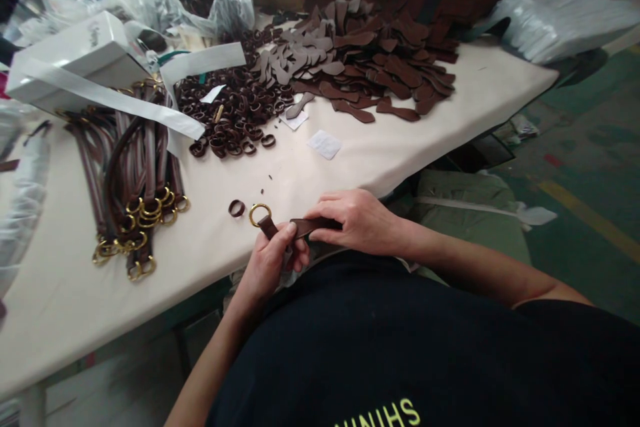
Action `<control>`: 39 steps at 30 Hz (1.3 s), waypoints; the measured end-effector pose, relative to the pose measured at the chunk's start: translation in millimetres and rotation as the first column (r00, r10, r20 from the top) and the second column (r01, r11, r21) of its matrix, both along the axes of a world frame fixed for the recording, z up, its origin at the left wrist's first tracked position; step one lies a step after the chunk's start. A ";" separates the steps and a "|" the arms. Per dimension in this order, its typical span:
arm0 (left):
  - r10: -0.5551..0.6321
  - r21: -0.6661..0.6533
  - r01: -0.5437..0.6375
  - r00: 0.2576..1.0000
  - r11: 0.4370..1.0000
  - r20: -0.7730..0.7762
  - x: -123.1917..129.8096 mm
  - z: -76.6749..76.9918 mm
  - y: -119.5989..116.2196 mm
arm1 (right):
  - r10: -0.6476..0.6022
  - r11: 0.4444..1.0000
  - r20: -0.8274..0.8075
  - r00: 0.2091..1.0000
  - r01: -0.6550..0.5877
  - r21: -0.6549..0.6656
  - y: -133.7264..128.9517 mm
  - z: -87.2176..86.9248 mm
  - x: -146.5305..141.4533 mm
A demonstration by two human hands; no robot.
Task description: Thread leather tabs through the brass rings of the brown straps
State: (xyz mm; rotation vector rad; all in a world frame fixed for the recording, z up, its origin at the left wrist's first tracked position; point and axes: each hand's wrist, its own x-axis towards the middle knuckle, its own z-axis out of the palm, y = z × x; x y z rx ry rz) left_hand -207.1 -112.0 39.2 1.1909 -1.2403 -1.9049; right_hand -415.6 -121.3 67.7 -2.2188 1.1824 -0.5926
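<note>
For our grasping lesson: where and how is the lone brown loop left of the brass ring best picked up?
Probably pinch the brown loop by its band, from above and the left: its open middle may admit a fingertip, while the brass ring and left hand are to its right.

head view — from the wearer's head | forward and down | close over shirt [425, 340] | worktable [210, 233] near ahead

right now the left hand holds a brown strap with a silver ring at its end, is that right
The ring is gold-coloured, not silver, as the head view shows; the left hand does hold the brown strap.
</note>
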 end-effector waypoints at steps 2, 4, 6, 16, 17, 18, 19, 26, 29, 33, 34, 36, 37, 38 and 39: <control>-0.004 0.003 0.004 1.000 1.000 -0.016 -1.1 0.3 1.1 | 0.007 0.998 -0.028 1.000 -0.009 -0.055 0.9 -3.0 1.9; -0.006 0.006 0.006 0.999 1.000 -0.036 -1.6 0.8 1.9 | 0.003 0.996 -0.029 1.000 -0.006 -0.092 1.9 -6.0 2.7; -0.010 0.006 0.010 0.999 1.000 -0.041 -1.2 0.6 2.4 | -0.001 0.994 -0.026 1.000 -0.002 -0.108 3.0 -8.1 2.8; -0.079 -0.133 0.082 0.997 0.988 0.026 5.2 0.3 -0.7 | -0.167 0.617 0.407 0.898 -0.227 0.754 -0.8 -11.2 -5.4; -0.088 -0.135 0.092 0.996 0.987 0.030 5.0 0.8 -0.8 | -0.180 0.577 0.430 0.884 -0.259 0.775 -2.0 -12.1 -5.9; -0.095 -0.134 0.098 0.995 0.986 0.034 4.7 1.1 -0.9 | -0.187 0.548 0.452 0.872 -0.289 0.785 -3.0 -13.0 -6.2; -0.101 -0.130 0.105 0.994 0.986 0.039 4.4 1.2 -0.9 | -0.191 0.524 0.473 0.860 -0.318 0.790 -3.9 -13.6 -6.4; -0.157 -0.083 0.157 0.988 0.984 0.008 4.2 0.8 -1.4 | -0.248 0.389 0.529 0.812 -0.416 0.822 -5.8 -11.7 -4.5; -0.147 -0.055 0.146 0.989 0.988 -0.018 4.4 1.0 -1.5 | -0.300 0.333 0.505 0.810 -0.407 0.851 -6.9 -9.0 -4.6; -0.105 -0.028 0.104 0.994 0.994 -0.035 4.8 -0.1 -0.5 | -0.341 0.326 0.485 0.805 -0.383 0.864 -7.6 -6.4 -8.9; -0.092 -0.024 0.091 0.995 0.996 -0.036 5.0 -0.6 -0.2 | -0.348 0.341 0.483 0.803 -0.372 0.863 -7.3 -6.3 -10.5; -0.072 -0.018 0.072 0.997 0.997 -0.036 5.4 -2.0 0.3 | -0.354 0.382 0.485 0.800 -0.350 0.855 -6.3 -6.5 -13.9; -0.067 -0.011 0.067 0.997 0.998 -0.036 5.6 -2.6 0.5 | -0.352 0.404 0.491 0.797 -0.344 0.848 -5.5 -6.8 -15.6; -0.064 -0.003 0.064 0.997 0.998 -0.037 5.8 -3.2 0.7 | -0.345 0.421 0.500 0.794 -0.345 0.839 -4.7 -7.1 -17.0; -0.061 0.007 0.062 0.997 0.998 -0.039 5.9 -3.7 0.8 | -0.334 0.435 0.511 0.792 -0.352 0.829 -3.8 -7.5 -18.2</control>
